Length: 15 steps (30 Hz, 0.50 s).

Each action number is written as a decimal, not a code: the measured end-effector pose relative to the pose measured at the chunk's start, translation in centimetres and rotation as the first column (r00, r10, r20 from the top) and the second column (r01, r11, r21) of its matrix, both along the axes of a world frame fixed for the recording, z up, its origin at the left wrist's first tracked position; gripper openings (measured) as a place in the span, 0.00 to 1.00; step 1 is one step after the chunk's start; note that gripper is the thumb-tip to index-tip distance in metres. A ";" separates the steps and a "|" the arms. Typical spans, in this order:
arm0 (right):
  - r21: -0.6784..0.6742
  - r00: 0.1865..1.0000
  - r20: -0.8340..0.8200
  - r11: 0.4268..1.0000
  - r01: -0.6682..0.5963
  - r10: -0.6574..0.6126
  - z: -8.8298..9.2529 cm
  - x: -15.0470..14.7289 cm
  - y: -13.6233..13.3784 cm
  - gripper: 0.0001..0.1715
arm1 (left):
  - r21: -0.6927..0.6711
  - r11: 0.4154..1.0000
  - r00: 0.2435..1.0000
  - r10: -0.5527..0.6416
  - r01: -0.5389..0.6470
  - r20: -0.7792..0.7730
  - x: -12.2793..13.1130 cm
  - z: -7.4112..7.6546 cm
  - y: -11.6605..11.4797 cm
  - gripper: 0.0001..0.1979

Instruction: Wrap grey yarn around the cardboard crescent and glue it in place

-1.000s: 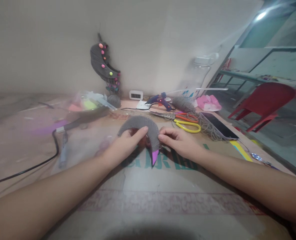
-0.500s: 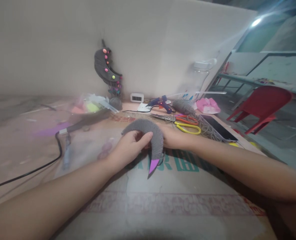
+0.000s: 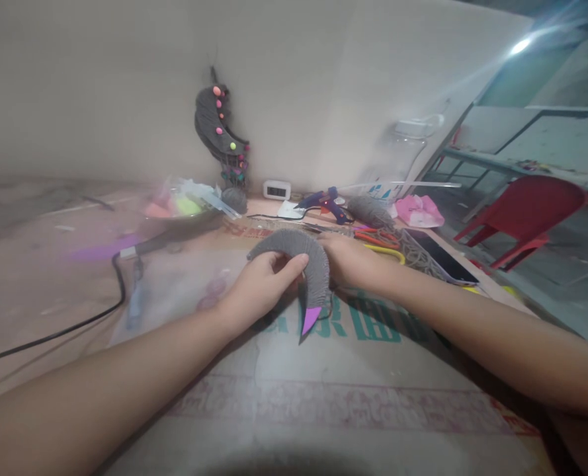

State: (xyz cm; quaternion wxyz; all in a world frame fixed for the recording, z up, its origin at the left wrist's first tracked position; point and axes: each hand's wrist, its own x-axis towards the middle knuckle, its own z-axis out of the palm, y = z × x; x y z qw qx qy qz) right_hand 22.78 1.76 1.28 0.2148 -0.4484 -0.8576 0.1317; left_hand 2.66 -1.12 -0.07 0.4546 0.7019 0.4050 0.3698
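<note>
A crescent moon (image 3: 316, 268) wrapped in grey yarn is tilted over the table, its lower tip bare purple. My left hand (image 3: 268, 277) pinches its inner curve, thumb across the front and fingers behind. Close against the crescent's right outer edge is my right hand (image 3: 346, 261); its fingers are hidden behind the crescent, so what they hold does not show. A loose strand of grey yarn hangs by the right edge, near the purple tip.
Behind my hands lie a blue glue gun (image 3: 323, 201), scissors with orange handles (image 3: 377, 236), grey yarn (image 3: 370, 210) and a phone (image 3: 440, 254). A bowl of colourful bits (image 3: 179, 205) stands left, near a black cable (image 3: 120, 291). A decorated grey crescent (image 3: 214, 122) hangs on the wall.
The whole view has shifted slightly. My right hand has come up beside the crescent's upper right edge and now covers part of the yellow scissor handle. My left hand keeps its hold.
</note>
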 end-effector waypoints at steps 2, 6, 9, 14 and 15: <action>0.016 0.999 0.039 0.999 0.031 -0.031 0.2 0.0 -0.2 0.04 | 0.009 1.000 1.000 -0.002 0.002 -0.009 0.0 0.0 0.1 0.22; 0.032 0.978 -0.130 0.985 0.170 -0.165 1.0 0.4 -0.6 0.07 | -0.008 1.000 1.000 0.005 -0.005 -0.005 0.0 -0.2 0.1 0.23; -0.136 0.892 -0.378 0.968 0.211 -0.247 1.7 0.7 -1.6 0.17 | -0.041 0.999 0.999 0.014 -0.012 0.034 0.1 -0.5 0.1 0.23; -0.406 0.787 -0.517 0.906 0.121 -0.336 1.4 0.0 -4.5 0.21 | -0.035 0.999 0.999 0.006 -0.004 0.042 0.1 -0.5 -0.1 0.22; -0.426 0.785 -0.522 0.899 0.100 -0.334 1.1 -0.3 -5.0 0.20 | -0.025 1.000 0.999 0.007 -0.006 0.035 0.1 -0.4 -0.2 0.22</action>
